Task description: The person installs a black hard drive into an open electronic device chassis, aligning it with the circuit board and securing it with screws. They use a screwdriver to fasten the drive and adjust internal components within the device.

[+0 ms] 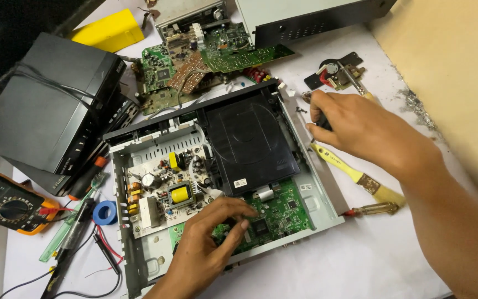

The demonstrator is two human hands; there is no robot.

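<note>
1. Where the frame's centre lies, an opened disc player chassis (327, 191) sits on the white tabletop (360, 260), lid off, so that its boards are exposed from above.
2. Left hand (208, 243): enters from the bottom centre, wrist bent, fingers curled down onto the green circuit board (283, 213) at the chassis front; fingertips press near a dark chip. Grip narrow, pinched on or at something small that I cannot make out.
3. Right hand (360, 130): reaches in from the right edge, forearm slanting up-left, knuckles uppermost, poised over the chassis's right wall. Grip closed round a dark handle (322, 120), likely a tool; its tip is hidden.
4. Black disc drive (250, 141): fills the chassis's upper right part, just above the green board.
5. Power board (164, 185) with a yellow transformer: centre-left inside the chassis.
6. Yellow-handled brush (360, 177) and a clear-handled screwdriver (374, 209): laid just beside the chassis's right wall, within easy reach of the right hand.
7. Orange multimeter (6, 202), with its leads: left edge.
8. Blue tape roll (105, 212): near the chassis's left wall.
9. Loose circuit boards (211, 55): heaped at upper centre, apart from the work.
10. Black boxes (51, 105): stacked at upper left.
</note>
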